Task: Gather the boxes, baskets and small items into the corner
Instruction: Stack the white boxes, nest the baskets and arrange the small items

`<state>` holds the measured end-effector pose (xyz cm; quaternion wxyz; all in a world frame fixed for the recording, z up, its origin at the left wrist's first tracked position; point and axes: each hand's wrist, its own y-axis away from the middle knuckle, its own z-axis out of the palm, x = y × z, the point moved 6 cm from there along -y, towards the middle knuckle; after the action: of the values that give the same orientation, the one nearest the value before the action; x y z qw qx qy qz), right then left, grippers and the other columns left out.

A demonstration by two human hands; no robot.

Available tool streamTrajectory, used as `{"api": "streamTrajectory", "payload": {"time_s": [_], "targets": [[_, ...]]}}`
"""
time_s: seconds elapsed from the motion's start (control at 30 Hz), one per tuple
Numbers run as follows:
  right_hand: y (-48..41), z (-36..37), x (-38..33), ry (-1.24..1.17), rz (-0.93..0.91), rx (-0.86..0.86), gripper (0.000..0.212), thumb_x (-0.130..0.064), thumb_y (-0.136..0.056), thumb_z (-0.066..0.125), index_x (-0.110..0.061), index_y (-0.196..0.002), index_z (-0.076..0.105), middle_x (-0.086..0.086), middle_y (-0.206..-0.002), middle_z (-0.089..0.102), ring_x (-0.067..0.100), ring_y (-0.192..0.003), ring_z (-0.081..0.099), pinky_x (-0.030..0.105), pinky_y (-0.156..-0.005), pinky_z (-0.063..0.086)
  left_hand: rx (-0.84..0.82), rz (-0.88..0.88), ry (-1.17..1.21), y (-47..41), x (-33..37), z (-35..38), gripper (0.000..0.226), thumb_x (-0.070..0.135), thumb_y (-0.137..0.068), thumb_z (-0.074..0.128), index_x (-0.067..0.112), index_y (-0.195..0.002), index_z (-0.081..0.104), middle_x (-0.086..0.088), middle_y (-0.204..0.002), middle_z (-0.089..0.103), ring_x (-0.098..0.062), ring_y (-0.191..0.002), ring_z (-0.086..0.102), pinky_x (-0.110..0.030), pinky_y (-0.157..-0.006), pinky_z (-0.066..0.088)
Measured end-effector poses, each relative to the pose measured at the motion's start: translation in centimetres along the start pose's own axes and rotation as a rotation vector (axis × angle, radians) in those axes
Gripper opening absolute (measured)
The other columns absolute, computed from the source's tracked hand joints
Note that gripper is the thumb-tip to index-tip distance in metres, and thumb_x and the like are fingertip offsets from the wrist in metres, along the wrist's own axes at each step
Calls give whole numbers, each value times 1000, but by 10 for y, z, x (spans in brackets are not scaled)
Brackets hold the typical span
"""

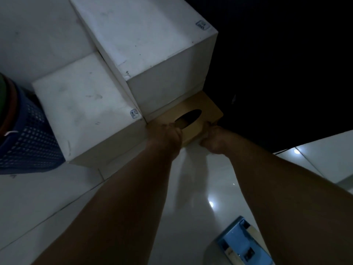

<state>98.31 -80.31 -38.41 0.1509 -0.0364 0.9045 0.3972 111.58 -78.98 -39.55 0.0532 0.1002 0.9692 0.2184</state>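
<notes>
A flat tan box with a dark oval opening in its top lies on the white tiled floor, tight against the foot of a tall white box. My left hand grips its near left edge, fingers curled by the oval hole. My right hand grips its near right edge. A lower white box stands to the left, touching the tall one. A blue perforated basket sits at the far left against the lower box.
A blue and white object lies on the glossy floor at the bottom right, under my right forearm. The area beyond the boxes at the upper right is dark. Floor tiles stretch out at the lower left.
</notes>
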Motion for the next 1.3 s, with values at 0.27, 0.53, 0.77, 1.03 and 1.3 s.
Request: {"api": "streamTrajectory", "payload": {"time_s": [0.27, 0.53, 0.77, 1.03, 1.3], "targets": [[41, 19, 65, -200, 78, 37, 62, -33, -92, 66, -20, -147, 40, 13, -141, 52, 25, -117, 55, 33, -95, 48, 152, 79, 413, 23, 8, -14, 67, 34, -91, 55, 33, -152, 26, -5, -146, 46, -33, -119, 54, -41, -91, 50], [133, 93, 171, -44, 507, -421, 38, -28, -92, 66, -1, -118, 65, 4, -94, 68, 21, -86, 66, 34, -85, 55, -565, -266, 775, 135, 161, 130, 36, 35, -85, 61, 2, -97, 67, -16, -91, 73, -30, -84, 72, -34, -74, 59], [156, 135, 198, -282, 597, -424, 41, -20, -96, 60, 7, -126, 57, 18, -109, 67, 29, -89, 70, 46, -85, 57, -912, -780, 1421, 181, 207, 156, 24, 1, -94, 54, -5, -117, 57, -25, -95, 67, -33, -74, 69, -40, -60, 61], [122, 118, 134, -323, 499, -478, 36, -24, -97, 59, 1, -124, 60, 15, -97, 69, 28, -93, 70, 43, -84, 59, -821, -930, 1604, 187, 139, 140, 16, 9, -91, 64, -5, -99, 63, -22, -85, 69, -30, -72, 69, -38, -69, 59], [58, 116, -30, -402, 257, -418, 33, -19, -102, 50, 4, -126, 56, 13, -86, 63, 22, -73, 62, 32, -63, 55, -329, -1142, 1591, 179, -26, 133, 45, 23, -69, 75, -2, -104, 64, -19, -92, 68, -30, -74, 67, -38, -67, 60]]}}
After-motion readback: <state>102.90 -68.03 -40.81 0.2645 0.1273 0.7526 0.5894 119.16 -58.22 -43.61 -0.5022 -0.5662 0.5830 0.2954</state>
